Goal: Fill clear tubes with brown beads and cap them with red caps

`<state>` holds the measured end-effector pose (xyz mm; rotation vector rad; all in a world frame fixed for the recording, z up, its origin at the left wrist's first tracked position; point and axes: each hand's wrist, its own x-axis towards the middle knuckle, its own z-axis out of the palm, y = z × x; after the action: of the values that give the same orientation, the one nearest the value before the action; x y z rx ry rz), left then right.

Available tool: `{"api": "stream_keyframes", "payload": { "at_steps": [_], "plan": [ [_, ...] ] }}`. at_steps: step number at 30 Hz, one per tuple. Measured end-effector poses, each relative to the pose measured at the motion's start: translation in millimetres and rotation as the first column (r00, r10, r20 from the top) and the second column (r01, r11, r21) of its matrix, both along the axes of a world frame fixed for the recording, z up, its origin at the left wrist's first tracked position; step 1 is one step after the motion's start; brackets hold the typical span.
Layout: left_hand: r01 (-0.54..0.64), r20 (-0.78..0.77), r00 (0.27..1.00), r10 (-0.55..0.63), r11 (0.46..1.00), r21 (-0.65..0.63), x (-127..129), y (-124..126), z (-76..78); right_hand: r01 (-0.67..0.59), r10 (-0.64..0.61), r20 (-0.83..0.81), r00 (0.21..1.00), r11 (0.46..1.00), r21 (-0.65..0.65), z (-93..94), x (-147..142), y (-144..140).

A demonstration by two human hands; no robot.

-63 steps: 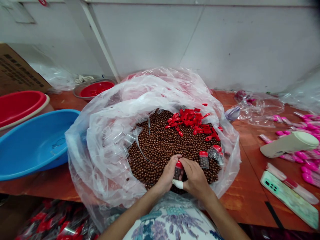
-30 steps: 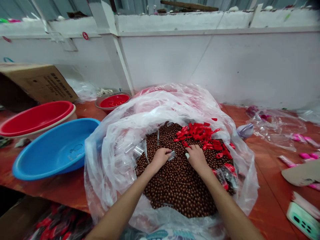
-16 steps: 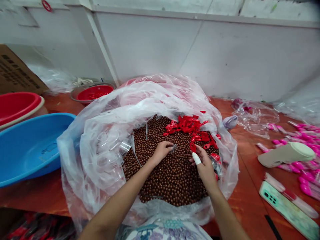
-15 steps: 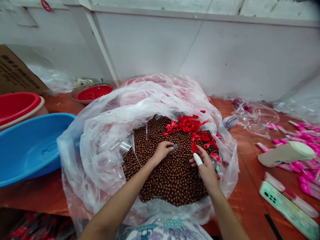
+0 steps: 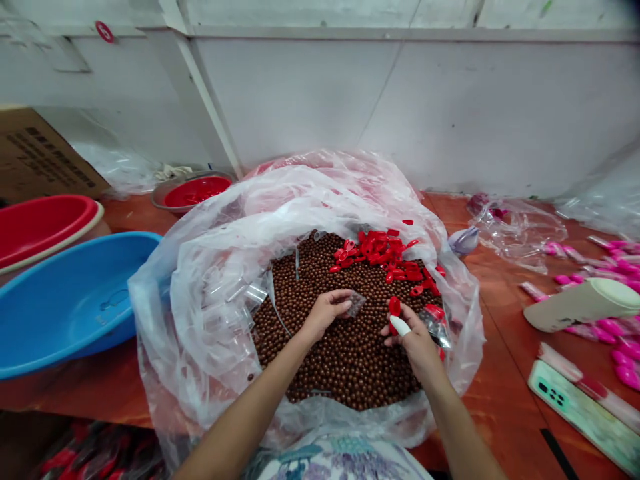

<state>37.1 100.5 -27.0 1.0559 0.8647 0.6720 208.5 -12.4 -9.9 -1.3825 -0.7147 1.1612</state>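
Observation:
A big clear plastic bag [image 5: 210,280] lies open on the table, full of small brown balls [image 5: 345,353]. A heap of red caps [image 5: 387,257] lies on the balls at the far side, and empty clear tubes [image 5: 247,293] lie at the left. My left hand [image 5: 325,312] hovers over the balls, its fingers pinching a small clear tube [image 5: 356,303]. My right hand [image 5: 413,337], with a white cot on one finger, holds a red cap [image 5: 395,307] at its fingertips. Filled red-capped tubes [image 5: 436,320] lie just right of that hand.
A blue basin [image 5: 70,300], a red basin [image 5: 40,223] and a small red bowl [image 5: 196,190] stand at the left, below a cardboard box [image 5: 40,157]. At the right lie pink pieces [image 5: 617,330], a cream tool [image 5: 583,303], a phone [image 5: 583,417] and crumpled plastic [image 5: 515,227].
Two seconds ago both hands pressed a cap on a filled tube near my body. Since then they reached out; the left picked a clear tube, the right a red cap, and both drew back slightly.

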Motion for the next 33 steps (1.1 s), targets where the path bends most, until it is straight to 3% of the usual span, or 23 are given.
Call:
{"api": "stream_keyframes", "payload": {
  "at_steps": [3, 6, 10, 13, 21, 24, 29, 31, 33],
  "plan": [
    [0.002, 0.045, 0.999, 0.002, 0.997, -0.082, -6, -14, 9.9, -0.043, 0.03, 0.273, 0.961, 0.998, 0.042, -3.8, -3, 3],
    [0.014, 0.054, 0.999, -0.008, 0.994, -0.104, -10, -27, 16.2, -0.103, 0.012, 0.564, 0.825, 0.986, 0.129, -7.4, -7, 7],
    [0.023, 0.088, 0.996, -0.017, 0.998, -0.062, -11, -40, 18.3, -0.239, 0.049, 0.752, 0.657, 0.96, 0.146, -7.9, -15, 7],
    [-0.006, 0.092, 0.996, 0.01, 0.999, -0.047, -10, -45, 17.7, -0.3, 0.053, 0.802, 0.595, 0.94, 0.16, -5.3, -22, 1],
    [0.013, 0.055, 0.998, -0.01, 0.998, -0.055, -11, -50, 16.9, -0.278, -0.002, 0.819, 0.573, 0.94, 0.197, -0.2, -24, -8],
    [0.031, -0.025, 0.999, -0.03, 0.998, 0.055, -15, -50, 17.5, -0.293, -0.022, 0.861, 0.508, 0.936, 0.197, -2.4, -24, -9],
    [0.059, -0.181, 0.984, -0.003, 0.95, 0.307, -18, -50, 25.2, -0.345, -0.081, 0.96, 0.268, 0.922, 0.174, -6.9, -32, -12],
    [0.068, -0.21, 0.978, 0.006, 0.937, 0.343, -19, -50, 28.0, -0.321, -0.102, 0.966, 0.238, 0.93, 0.177, -8.2, -38, -12],
    [0.06, -0.206, 0.978, 0.012, 0.938, 0.341, -19, -50, 28.3, -0.302, -0.107, 0.96, 0.258, 0.935, 0.185, -9.8, -42, -11]
  ]
}}
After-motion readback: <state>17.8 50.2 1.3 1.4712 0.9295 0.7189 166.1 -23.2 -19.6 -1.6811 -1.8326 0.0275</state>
